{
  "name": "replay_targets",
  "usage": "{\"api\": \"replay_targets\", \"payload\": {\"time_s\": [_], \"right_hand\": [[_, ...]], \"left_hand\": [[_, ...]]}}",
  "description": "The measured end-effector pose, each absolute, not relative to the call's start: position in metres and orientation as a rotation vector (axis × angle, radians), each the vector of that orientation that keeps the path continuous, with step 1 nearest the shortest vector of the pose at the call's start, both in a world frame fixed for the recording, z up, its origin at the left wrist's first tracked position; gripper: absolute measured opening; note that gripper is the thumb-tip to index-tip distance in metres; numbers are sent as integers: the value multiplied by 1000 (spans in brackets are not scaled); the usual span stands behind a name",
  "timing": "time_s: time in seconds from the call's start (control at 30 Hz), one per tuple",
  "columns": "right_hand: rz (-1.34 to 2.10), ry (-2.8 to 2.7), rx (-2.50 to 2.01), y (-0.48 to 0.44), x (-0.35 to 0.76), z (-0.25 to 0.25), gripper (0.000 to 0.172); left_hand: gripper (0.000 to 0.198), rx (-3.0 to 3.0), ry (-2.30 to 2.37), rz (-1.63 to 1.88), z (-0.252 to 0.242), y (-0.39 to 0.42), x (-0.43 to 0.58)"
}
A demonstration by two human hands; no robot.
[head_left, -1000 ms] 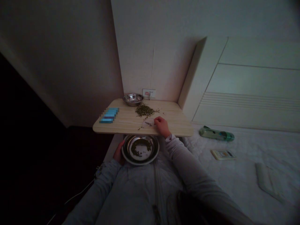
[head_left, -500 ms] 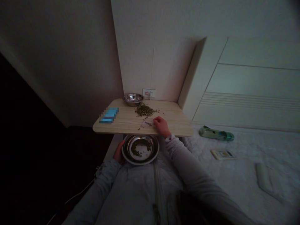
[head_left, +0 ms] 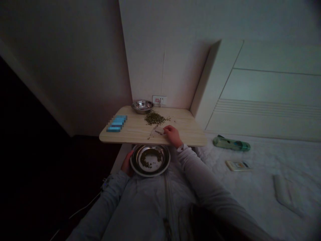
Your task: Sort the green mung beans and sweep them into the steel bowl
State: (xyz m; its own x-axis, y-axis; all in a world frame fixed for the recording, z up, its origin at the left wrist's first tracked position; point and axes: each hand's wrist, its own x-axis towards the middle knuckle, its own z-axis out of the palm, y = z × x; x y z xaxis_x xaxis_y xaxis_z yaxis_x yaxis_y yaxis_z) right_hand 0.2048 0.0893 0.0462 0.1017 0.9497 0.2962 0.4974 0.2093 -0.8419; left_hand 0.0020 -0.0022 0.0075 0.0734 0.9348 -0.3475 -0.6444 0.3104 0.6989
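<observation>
My left hand [head_left: 126, 164] grips the left rim of a steel bowl [head_left: 149, 160] held just below the table's front edge; green beans lie in the bowl. My right hand [head_left: 172, 134] rests on the wooden table [head_left: 135, 130] near its front edge, fingers curled on a small pale card [head_left: 157, 131] with a few beans in front of it. A pile of green beans [head_left: 154, 118] lies farther back on the table.
A second steel bowl [head_left: 142, 105] stands at the table's back by a wall socket [head_left: 159, 99]. A blue box [head_left: 116, 123] lies on the table's left. On the white bed to the right lie a green bottle [head_left: 231, 143], a remote [head_left: 238, 165] and a white object [head_left: 284, 194].
My right hand and the card have shifted slightly back toward the bean pile. The left hand and bowl stay where they were.
</observation>
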Motion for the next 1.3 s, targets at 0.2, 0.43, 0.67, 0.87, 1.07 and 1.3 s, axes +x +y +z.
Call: {"api": "replay_targets", "payload": {"time_s": [0.2,0.43,0.67,0.87,1.07,1.3], "right_hand": [[535,-1544,-1471,89,203,46,18],[458,-1477,-1513,86,204,50,20],[454,-1402,-1504,88,205,47,20],[458,-1450,-1511,89,205,46,19],[479,-1465,-1503,90,206,45,20],[480,-1479,-1503,91,205,45,19]], "left_hand": [[26,434,868,1230,8,-3,2],[25,414,888,1223,12,-3,3],[27,424,873,1233,12,-3,4],[26,447,863,1241,6,-1,1],[25,436,855,1241,5,-1,0],[26,397,856,1248,10,-2,3]]}}
